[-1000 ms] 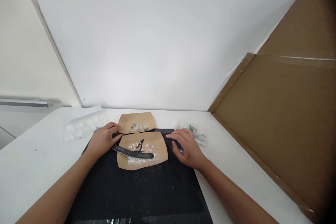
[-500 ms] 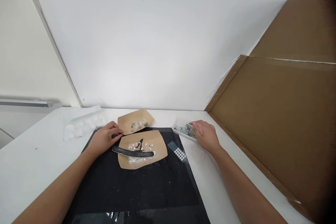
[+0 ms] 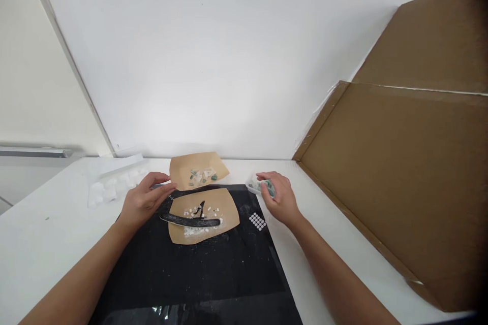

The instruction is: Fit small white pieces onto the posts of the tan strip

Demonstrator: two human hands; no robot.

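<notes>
My left hand [image 3: 143, 199] hovers at the left edge of a brown paper plate [image 3: 229, 212], with thumb and fingers apart and nothing in them. White tile bits and a black curved tool [image 3: 189, 221] lie on that plate. My right hand [image 3: 279, 199] is closed on a small clear packet of green pieces [image 3: 256, 185] just past the right edge of the black mat [image 3: 190, 269]. A small sheet of white square tiles [image 3: 257, 221] lies on the mat between the plate and my right hand.
A second brown plate [image 3: 179, 165] with green and white pieces sits behind the first. A white moulded tray [image 3: 110, 183] lies at the back left. A large cardboard sheet [image 3: 400, 172] leans at the right. The table is white, with a white wall behind.
My right hand left the mat, went to the clear packet at the right and drew it leftward. The tile sheet stayed on the mat. My left hand opened and came off the plate's edge.
</notes>
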